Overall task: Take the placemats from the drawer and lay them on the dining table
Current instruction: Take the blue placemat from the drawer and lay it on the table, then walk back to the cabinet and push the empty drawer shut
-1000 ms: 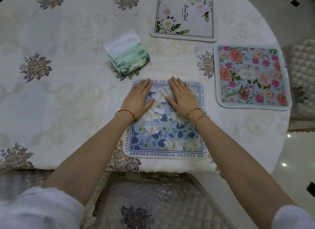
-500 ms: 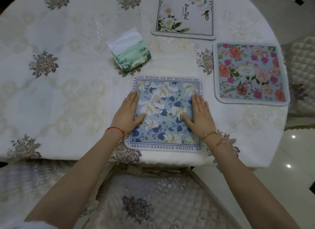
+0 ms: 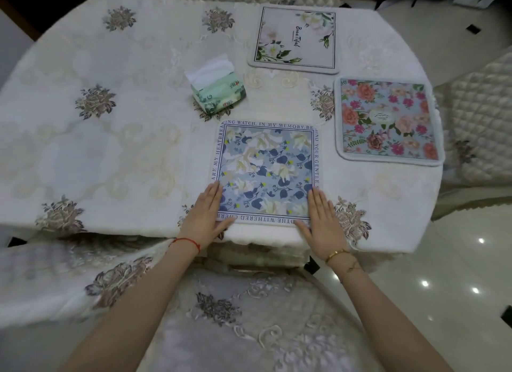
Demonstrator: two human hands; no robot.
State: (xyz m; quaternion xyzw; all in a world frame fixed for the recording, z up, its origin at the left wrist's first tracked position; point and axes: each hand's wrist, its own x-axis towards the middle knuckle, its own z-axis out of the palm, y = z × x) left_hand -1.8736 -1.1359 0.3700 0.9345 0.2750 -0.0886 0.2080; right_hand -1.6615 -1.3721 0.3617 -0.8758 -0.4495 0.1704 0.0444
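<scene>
Three placemats lie flat on the dining table (image 3: 116,155). A blue-and-white leaf placemat (image 3: 267,166) sits at the near edge. My left hand (image 3: 205,215) rests flat on its near left corner, fingers straight. My right hand (image 3: 322,219) lies flat on its near right corner, fingers straight too. A pink rose placemat (image 3: 388,120) is to the right. A white placemat (image 3: 296,39) with green leaves lies at the far side.
A green tissue pack (image 3: 217,90) stands left of the mats on the embroidered tablecloth. Quilted chairs stand at the right (image 3: 482,127) and far side. A chair with an embroidered cover (image 3: 235,316) is under my arms. Glossy floor at right.
Both hands slid apart and back toward me, from the mat's middle to its near corners. The view pulled back, showing more of the table.
</scene>
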